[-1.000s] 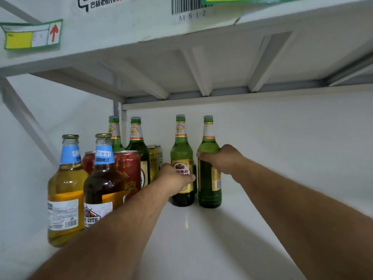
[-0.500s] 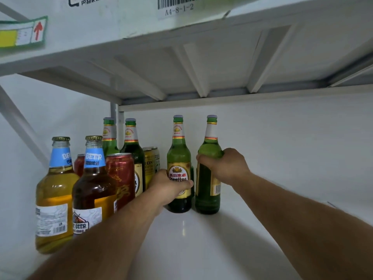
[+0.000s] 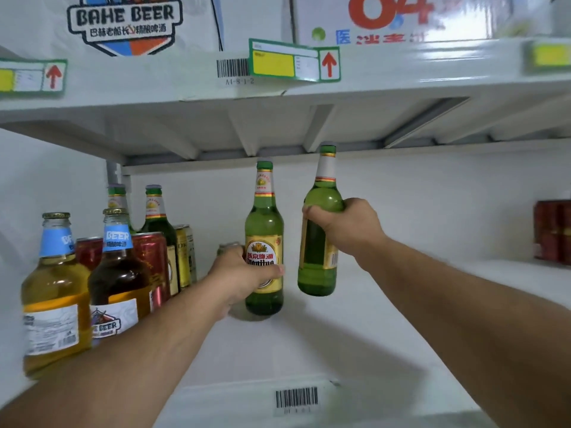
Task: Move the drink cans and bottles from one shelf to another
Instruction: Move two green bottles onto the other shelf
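Note:
Two green beer bottles are lifted off the white shelf (image 3: 309, 350). My left hand (image 3: 244, 276) grips the one with the gold label (image 3: 264, 223) around its lower body. My right hand (image 3: 346, 227) grips the second green bottle (image 3: 318, 273) at its shoulder, held slightly higher and tilted, its cap near the shelf above. At the left stand an amber bottle (image 3: 54, 291) and a dark bottle (image 3: 120, 282) with blue neck labels, red cans (image 3: 151, 257), a gold can (image 3: 184, 254) and two more green bottles (image 3: 154, 211). A can top (image 3: 227, 246) shows behind my left hand.
The upper shelf (image 3: 278, 97) hangs low overhead, carrying cardboard beer boxes (image 3: 129, 23) and price tags. Red packs (image 3: 553, 231) stand at the far right on the shelf. A barcode sticker (image 3: 296, 396) marks the front edge. The back wall is close behind the bottles.
Both hands have lifted the two green bottles off the shelf and drawn them toward me. The view has pulled back, showing the upper shelf's front and boxes.

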Motion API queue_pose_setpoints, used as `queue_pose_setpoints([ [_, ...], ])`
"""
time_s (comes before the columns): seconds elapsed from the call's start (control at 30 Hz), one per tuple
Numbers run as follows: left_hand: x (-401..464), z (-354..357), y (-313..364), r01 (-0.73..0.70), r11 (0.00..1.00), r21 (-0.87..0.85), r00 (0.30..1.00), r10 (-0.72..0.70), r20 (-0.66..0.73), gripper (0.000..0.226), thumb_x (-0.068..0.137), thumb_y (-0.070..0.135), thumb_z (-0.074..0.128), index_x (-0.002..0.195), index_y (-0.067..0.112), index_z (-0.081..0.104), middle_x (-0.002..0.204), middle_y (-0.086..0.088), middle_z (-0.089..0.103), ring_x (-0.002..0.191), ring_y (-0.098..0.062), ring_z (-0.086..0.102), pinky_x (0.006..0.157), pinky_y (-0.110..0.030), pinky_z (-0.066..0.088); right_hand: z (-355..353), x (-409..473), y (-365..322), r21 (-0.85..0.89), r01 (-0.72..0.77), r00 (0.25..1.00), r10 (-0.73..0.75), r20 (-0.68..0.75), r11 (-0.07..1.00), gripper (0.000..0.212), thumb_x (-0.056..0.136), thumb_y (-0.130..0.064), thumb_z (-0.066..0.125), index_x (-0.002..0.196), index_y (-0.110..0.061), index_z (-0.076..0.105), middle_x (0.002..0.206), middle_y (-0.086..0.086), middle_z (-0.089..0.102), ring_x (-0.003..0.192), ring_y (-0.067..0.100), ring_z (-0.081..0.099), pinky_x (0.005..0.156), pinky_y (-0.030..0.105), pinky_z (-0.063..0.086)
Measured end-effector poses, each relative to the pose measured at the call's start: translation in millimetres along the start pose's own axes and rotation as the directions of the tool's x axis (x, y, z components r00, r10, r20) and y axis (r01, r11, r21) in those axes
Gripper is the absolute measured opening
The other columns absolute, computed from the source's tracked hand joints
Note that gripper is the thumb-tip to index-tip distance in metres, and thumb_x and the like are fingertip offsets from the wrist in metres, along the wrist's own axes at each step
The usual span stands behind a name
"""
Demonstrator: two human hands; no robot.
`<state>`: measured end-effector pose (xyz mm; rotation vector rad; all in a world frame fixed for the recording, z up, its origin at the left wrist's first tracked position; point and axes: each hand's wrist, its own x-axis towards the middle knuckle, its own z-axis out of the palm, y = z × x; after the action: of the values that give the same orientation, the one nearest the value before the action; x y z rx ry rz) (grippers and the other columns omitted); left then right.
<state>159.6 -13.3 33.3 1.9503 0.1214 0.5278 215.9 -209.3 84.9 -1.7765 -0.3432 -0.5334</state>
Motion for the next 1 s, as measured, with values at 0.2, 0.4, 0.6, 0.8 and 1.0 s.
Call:
queue_pose_setpoints([
  [0.2,-40,21,22,-0.045,0.998,-0.041,0.99,0.05,0.135,0.045,0.07,0.027,0.094,0.103,0.026,0.063,0.101,0.004,0.072,0.093,-0.015,0.067,0.085,-0.034,0.052,-58,-54,-9,-0.042,-0.047,0.991,0.042,-0.128,0.998,0.05,0.072,-0.055,0.081,0.1,-0.018,0.062,0.094,0.001,0.069,0.08,0.016,0.068,0.064,0.03,0.055],
  [0.4,-75,53,39,-0.043,0.996,-0.079,0.971,0.06,0.23,0.059,0.07,0.028,0.094,0.12,0.018,0.064,0.107,0.001,0.072,0.101,-0.021,0.068,0.085,-0.035,0.054,-115,-92,-15,-0.142,-0.096,0.97,0.061,-0.236,0.985,0.054,0.067,-0.06,0.08,0.099,-0.02,0.062,0.092,0.0,0.07,0.08,0.016,0.069,0.068,0.034,0.058],
  [0.6,-101,100,67,-0.075,0.991,-0.113,0.944,0.107,0.312,0.061,0.071,0.028,0.094,0.122,0.017,0.063,0.112,0.0,0.072,0.106,-0.023,0.068,0.094,-0.04,0.057,-177,-115,-19,-0.185,-0.118,0.954,0.059,-0.295,0.976,0.044,0.073,-0.055,0.08,0.092,-0.019,0.062,0.089,0.002,0.071,0.079,0.018,0.07,0.074,0.038,0.061],
  [0.8,-125,161,104,-0.092,0.984,-0.151,0.914,0.144,0.378,0.06,0.074,0.026,0.092,0.124,0.019,0.059,0.117,-0.001,0.069,0.111,-0.024,0.064,0.092,-0.037,0.054,-243,-121,-7,-0.212,-0.118,0.933,0.035,-0.359,0.97,0.046,0.073,-0.057,0.08,0.094,-0.019,0.065,0.085,0.002,0.071,0.077,0.018,0.071,0.073,0.04,0.062],
  [1.0,-145,240,144,-0.108,0.978,-0.18,0.897,0.174,0.407,0.064,0.073,0.03,0.093,0.127,0.019,0.061,0.118,-0.001,0.071,0.111,-0.024,0.066,0.101,-0.044,0.055,-319,-109,10,-0.275,-0.112,0.921,-0.004,-0.39,0.955,0.046,0.073,-0.059,0.078,0.092,-0.02,0.065,0.084,0.001,0.07,0.076,0.017,0.068,0.072,0.04,0.061],
])
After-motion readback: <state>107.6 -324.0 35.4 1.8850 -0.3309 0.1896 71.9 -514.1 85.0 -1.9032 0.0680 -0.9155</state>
